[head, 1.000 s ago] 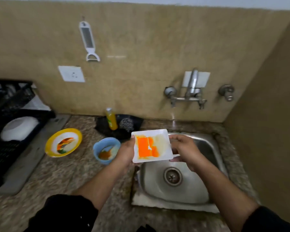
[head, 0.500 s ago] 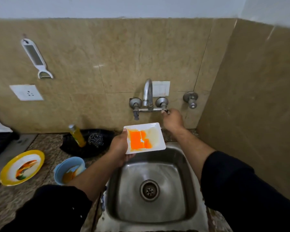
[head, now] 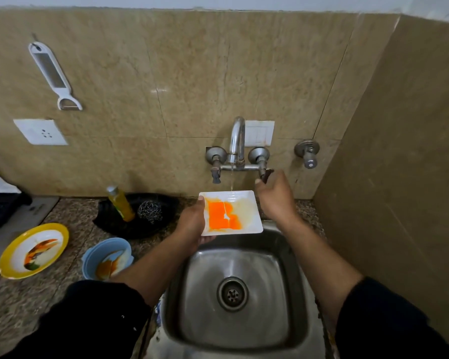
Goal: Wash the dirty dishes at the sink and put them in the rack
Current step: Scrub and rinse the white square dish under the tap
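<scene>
Partly hidden: right hand (head: 274,196) covers tap handle (head: 266,174); rack (head: 0,211) cropped.

Orange-stained white plate (head: 231,212) under thin tap (head: 237,141) stream.

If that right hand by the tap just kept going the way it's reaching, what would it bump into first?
The right hand reaches up and away toward the wall, its fingers already at the right tap handle. It would probably press that handle first, with the tiled wall right behind, though depth is hard to judge from this view.
</scene>
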